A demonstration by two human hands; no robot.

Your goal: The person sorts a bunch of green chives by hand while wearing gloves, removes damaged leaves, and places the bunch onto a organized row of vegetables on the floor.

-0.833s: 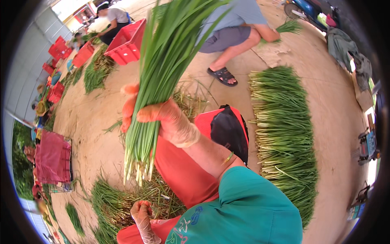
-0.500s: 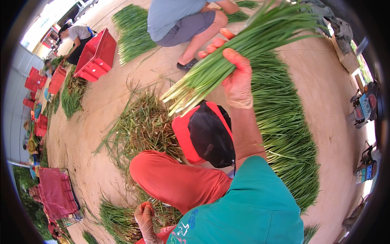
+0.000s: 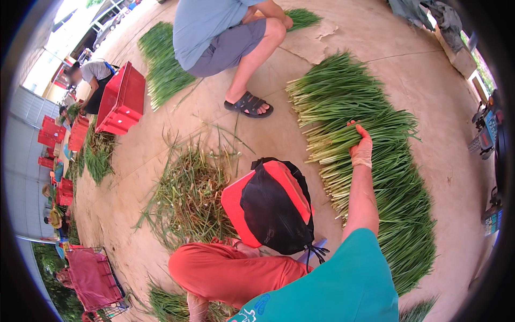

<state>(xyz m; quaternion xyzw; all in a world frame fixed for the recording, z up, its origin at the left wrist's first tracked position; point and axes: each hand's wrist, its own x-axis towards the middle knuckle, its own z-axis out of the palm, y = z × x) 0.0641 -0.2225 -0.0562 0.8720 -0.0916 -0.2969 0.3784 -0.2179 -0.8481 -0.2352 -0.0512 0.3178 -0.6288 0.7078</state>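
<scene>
My right hand (image 3: 362, 148), in a thin glove, is closed on a bunch of garlic chives (image 3: 337, 138) lying on the long row of chives (image 3: 397, 201) at the right. The bunch's pale stalk ends point left and its green leaves point right. My left hand (image 3: 197, 305) is low, beside my red-trousered knee, which hides its fingers. Close to it lies a loose pile of chives (image 3: 169, 305). In front of me sits a red seat or box with a black bag (image 3: 273, 209) over it. A heap of trimmed, brownish chive waste (image 3: 188, 201) lies left of that.
A person (image 3: 220, 37) in a blue shirt squats ahead, between chive rows (image 3: 163, 61). Red crates (image 3: 122, 99) stand at the left, where another person (image 3: 96, 80) bends. A cart with a maroon cloth (image 3: 94, 276) is at lower left; motorbikes (image 3: 485, 131) stand at the right edge.
My right hand has lowered the raised chive bunch onto the row at the right. My left hand has slipped lower, its fingers now hidden behind my knee.
</scene>
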